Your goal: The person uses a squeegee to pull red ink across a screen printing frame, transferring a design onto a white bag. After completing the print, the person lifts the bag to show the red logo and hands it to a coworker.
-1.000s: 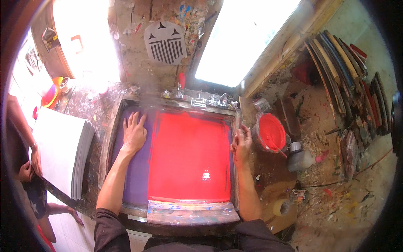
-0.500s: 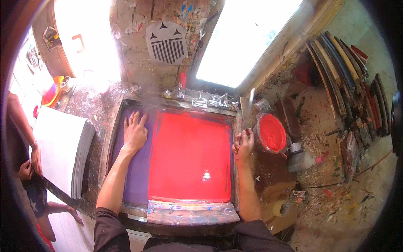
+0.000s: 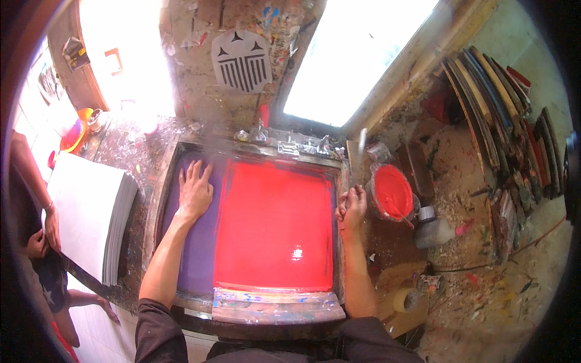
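A wooden screen-printing frame (image 3: 166, 199) lies flat, with a purple mesh (image 3: 196, 254) mostly under red ink (image 3: 272, 224). My left hand (image 3: 195, 192) rests on the bare purple mesh, fingers spread. My right hand (image 3: 351, 204) is closed at the frame's right edge, its fingers curled around the lower end of a thin, blurred stick (image 3: 361, 145) with a pale tip. Across the near end of the ink lies a wide, paint-stained wooden squeegee (image 3: 275, 307), touched by neither hand. A tub of red ink (image 3: 392, 190) stands right of my right hand.
A stack of white sheets (image 3: 85, 212) is at left, beside another person's hand (image 3: 52, 230). At right are a bottle (image 3: 433, 232), a tape roll (image 3: 404, 299) and several leaning squeegees (image 3: 478, 103). Metal hinge clamps (image 3: 288, 149) line the frame's far edge. A patterned paper (image 3: 242, 62) lies beyond.
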`<state>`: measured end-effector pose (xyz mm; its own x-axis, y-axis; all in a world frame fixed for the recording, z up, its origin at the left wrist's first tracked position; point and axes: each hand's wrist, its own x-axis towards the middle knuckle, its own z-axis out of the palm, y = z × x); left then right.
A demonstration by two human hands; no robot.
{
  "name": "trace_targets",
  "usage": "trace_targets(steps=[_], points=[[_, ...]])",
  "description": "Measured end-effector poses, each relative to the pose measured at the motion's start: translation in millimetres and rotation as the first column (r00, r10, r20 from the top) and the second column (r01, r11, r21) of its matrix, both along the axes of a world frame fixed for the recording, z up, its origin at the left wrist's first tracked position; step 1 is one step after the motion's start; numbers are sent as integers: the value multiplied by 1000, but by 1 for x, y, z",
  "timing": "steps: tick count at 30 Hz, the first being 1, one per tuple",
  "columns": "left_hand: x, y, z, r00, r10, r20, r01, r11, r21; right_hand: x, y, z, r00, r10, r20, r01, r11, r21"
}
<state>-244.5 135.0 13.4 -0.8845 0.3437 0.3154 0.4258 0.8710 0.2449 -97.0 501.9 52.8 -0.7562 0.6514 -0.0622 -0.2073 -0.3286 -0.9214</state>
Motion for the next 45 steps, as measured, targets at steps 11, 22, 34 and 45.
trace_targets(steps=[11, 22, 34, 45], points=[[-1, 1, -2, 1000, 0, -9, 0, 1000, -1, -1, 8, -5, 993, 88, 72, -80, 990, -114], [-1, 1, -2, 1000, -6, -13, 6, 1000, 6, 2, 13, -8, 989, 124, 77, -120, 991, -50], [1, 1, 1, 1000, -4, 0, 4, 1000, 4, 3, 13, -6, 1000, 10, 14, -10, 998, -58], [-1, 1, -2, 1000, -1, 4, 1, 1000, 0, 2, 13, -3, 994, -109, -19, 106, 988, -113]])
